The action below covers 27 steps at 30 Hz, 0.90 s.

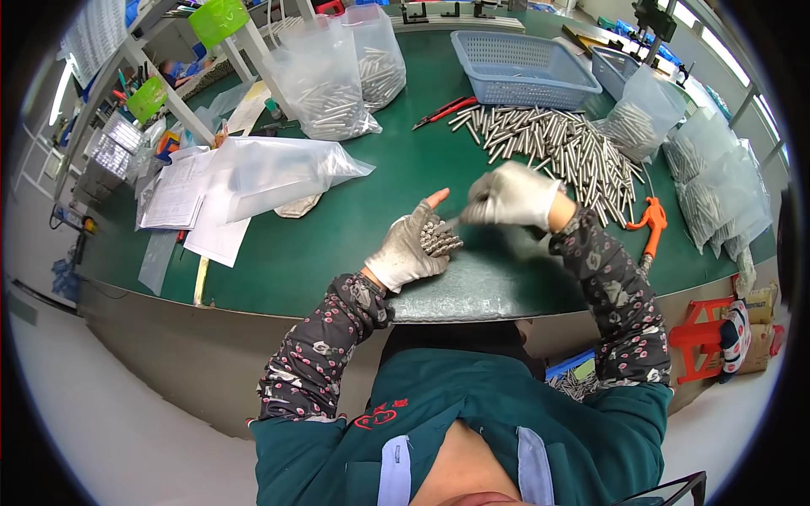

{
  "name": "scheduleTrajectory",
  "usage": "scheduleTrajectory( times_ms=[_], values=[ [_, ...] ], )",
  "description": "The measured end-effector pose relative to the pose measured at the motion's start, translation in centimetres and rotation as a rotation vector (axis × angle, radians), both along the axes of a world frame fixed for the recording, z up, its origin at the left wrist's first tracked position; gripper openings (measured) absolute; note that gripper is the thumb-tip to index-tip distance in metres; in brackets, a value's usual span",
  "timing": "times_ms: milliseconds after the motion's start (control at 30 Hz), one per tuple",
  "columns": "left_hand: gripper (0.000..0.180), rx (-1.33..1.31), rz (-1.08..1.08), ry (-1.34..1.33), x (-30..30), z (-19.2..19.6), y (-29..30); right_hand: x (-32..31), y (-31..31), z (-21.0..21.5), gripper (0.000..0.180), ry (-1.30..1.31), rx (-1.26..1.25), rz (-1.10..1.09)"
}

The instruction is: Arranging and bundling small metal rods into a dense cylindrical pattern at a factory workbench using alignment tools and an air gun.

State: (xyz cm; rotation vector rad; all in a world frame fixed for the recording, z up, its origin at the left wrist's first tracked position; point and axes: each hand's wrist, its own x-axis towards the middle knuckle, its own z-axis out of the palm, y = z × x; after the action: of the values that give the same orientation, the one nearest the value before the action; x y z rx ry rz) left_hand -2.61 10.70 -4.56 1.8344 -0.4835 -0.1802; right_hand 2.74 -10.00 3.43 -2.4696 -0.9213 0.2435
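Metal pins (pixel 440 239) are sitting in one tight bunch in our left hand (pixel 408 253).

We are wrapping our glove around the bunch, maybe so no pin is slipping out, and holding it above the near side of the green table (pixel 337 221). Our right hand (pixel 510 196) is hovering just beside it, fingers bent together, but blur is hiding what they are pinching, so we cannot tell. Farther out, loose pins (pixel 567 153) are lying in a heap, perhaps for easy reach, and a blue basket (pixel 474 52) is standing behind.
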Motion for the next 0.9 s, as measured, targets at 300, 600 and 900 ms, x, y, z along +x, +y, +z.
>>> scheduleTrajectory(
  times_ms=[300,600,900],
  values=[
    [0.094,-0.048,-0.013,0.075,0.1,-0.4,0.4,-0.1,1.9,-0.4,0.036,0.06,-0.13,0.095],
    [0.096,-0.063,-0.023,0.163,-0.2,0.8,-0.2,2.6,-0.2,0.5,0.037,-0.04,-0.178,-0.015],
    [0.101,-0.021,-0.007,0.051,-0.2,0.2,-0.1,2.7,-0.5,0.5,0.039,-0.01,-0.169,-0.122]
  ],
)
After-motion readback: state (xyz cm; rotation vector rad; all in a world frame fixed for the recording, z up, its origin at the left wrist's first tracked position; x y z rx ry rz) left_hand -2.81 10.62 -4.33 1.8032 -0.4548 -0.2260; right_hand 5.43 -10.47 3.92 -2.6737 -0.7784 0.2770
